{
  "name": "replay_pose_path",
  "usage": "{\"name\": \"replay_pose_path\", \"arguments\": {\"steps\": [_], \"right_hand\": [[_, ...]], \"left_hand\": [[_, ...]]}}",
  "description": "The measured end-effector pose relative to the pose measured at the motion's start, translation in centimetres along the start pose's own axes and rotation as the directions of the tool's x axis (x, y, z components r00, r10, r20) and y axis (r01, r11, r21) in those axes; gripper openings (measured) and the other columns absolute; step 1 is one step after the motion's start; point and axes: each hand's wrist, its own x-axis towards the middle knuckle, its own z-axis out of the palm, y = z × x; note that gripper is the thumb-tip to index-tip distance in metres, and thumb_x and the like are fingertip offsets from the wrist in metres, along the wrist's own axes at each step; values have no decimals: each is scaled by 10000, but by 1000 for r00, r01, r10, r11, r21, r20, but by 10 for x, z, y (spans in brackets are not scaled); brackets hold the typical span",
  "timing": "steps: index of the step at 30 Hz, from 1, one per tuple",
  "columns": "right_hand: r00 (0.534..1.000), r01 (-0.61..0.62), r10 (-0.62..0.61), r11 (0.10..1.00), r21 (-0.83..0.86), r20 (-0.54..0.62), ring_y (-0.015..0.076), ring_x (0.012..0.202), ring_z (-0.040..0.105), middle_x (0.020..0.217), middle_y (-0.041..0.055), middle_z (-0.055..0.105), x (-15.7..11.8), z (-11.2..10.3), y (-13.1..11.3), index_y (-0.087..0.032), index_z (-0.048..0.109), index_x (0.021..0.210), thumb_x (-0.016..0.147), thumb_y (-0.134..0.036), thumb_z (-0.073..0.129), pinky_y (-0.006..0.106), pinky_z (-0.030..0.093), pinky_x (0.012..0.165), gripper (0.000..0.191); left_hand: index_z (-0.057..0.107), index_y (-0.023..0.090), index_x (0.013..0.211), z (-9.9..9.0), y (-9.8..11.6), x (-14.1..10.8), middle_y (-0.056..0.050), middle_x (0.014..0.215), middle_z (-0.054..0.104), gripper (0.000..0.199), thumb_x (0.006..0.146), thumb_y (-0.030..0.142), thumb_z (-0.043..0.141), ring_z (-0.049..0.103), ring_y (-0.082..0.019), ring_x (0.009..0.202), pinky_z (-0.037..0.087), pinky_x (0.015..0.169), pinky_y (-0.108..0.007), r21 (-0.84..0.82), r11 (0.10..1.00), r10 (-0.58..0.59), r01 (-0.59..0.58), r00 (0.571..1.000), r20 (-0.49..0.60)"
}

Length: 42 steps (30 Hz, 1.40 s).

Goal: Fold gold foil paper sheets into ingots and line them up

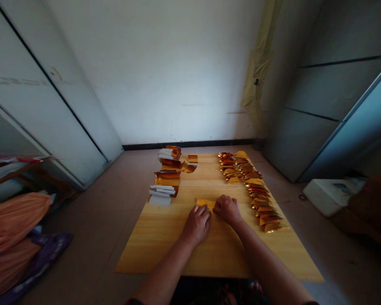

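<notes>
A piece of gold foil paper (205, 202) lies on the wooden board between my hands. My left hand (199, 220) has its curled fingers on the near left part of the paper. At its right end, my right hand (227, 208) grips the paper with bent fingers. To the left, loose stacks of gold foil paper sheets (167, 179) with white backs lie curled. Rows of folded gold paper pieces (263, 201) overlap along the board's right side. My fingers hide part of the sheet between them.
The wooden board (158, 250) stands before a white wall (178, 84). At the right are a grey cabinet (320, 97) and a white box (320, 195) on the floor. Orange cloth (15, 220) lies at the left, near white cabinet doors (51, 84).
</notes>
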Motion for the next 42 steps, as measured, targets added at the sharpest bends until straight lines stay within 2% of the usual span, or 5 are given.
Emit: {"name": "replay_pose_path", "arguments": {"steps": [7, 21, 26, 31, 42], "right_hand": [[1000, -15, 15, 999, 42, 9, 165, 889, 555, 890, 24, 642, 0, 0, 2, -205, 663, 775, 755, -236, 610, 272, 272, 771, 64], [999, 7, -10, 997, 74, 42, 158, 943, 573, 946, 8, 666, 1, -2, 7, -235, 677, 818, 770, -125, 515, 271, 295, 808, 201], [1000, -5, 4, 999, 44, 22, 167, 896, 572, 903, 19, 653, 1, -2, 4, -214, 665, 794, 768, -244, 595, 276, 294, 778, 80], [1000, -10, 10, 1000, 17, 13, 178, 883, 560, 887, 18, 634, 1, -1, 0, -210, 652, 797, 692, -341, 706, 279, 281, 765, 177], [997, -34, 29, 997, 69, 77, 155, 884, 573, 907, 10, 659, 3, -10, 1, -220, 683, 784, 718, -185, 617, 268, 287, 774, 100]], "left_hand": [[624, 190, 977, -3, 0, -2, -98, 1218, 566, 233, 788, 113, 512, 505, -229, 1094, 457, 954, -436, -21, 1000, -1, 1, 1000, -5], [623, 197, 979, -3, 0, -1, -90, 1210, 570, 245, 782, 106, 509, 506, -227, 1092, 455, 948, -432, -41, 999, -1, 1, 1000, 0], [630, 194, 977, -3, 0, -1, -91, 1210, 576, 237, 790, 112, 510, 510, -224, 1096, 458, 952, -431, -35, 999, -2, 1, 1000, -8], [628, 195, 997, -1, -2, -2, -93, 1222, 570, 245, 793, 123, 514, 505, -227, 1122, 455, 961, -437, -28, 1000, -2, 2, 1000, -5], [615, 205, 994, -12, -9, -4, -90, 1272, 540, 260, 751, 128, 564, 486, -237, 1143, 437, 984, -435, -81, 995, 64, -58, 996, 67]]}}
